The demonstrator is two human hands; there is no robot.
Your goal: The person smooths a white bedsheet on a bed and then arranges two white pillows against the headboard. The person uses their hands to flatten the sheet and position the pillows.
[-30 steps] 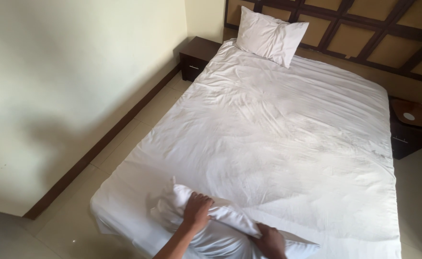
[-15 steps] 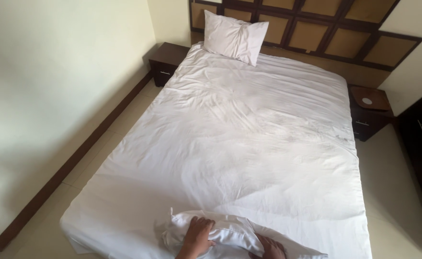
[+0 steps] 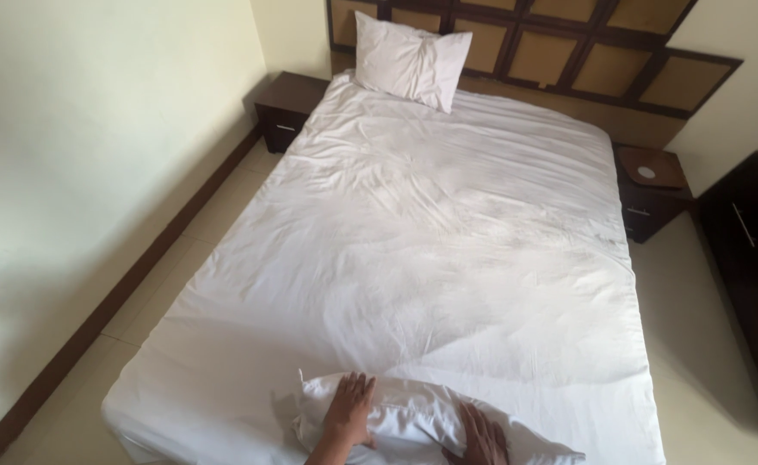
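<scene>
The head camera looks down the length of a double bed [image 3: 413,258] covered with a wrinkled white sheet [image 3: 448,224]. At the foot end, close to the lower edge of the picture, a white pillow [image 3: 413,418] lies across the sheet, and both hands rest on it. The left hand [image 3: 350,412] lies flat on the pillow's left part, fingers spread and pointing up the bed, palm down on the cloth rather than closed around it. The right hand [image 3: 482,433] lies on the pillow's right part, fingers likewise stretched out; its heel is cut off by the frame, so whether it pinches any cloth underneath cannot be told. A second white pillow [image 3: 411,58] leans against the panelled wooden headboard [image 3: 585,65] at the far end, toward the left side. A dark nightstand [image 3: 288,108] stands at each side of the headboard; the one on the right [image 3: 654,191] carries a small round white object [image 3: 646,172]. A pale wall [image 3: 95,172] runs along the left, above a tiled floor [image 3: 181,275]
</scene>
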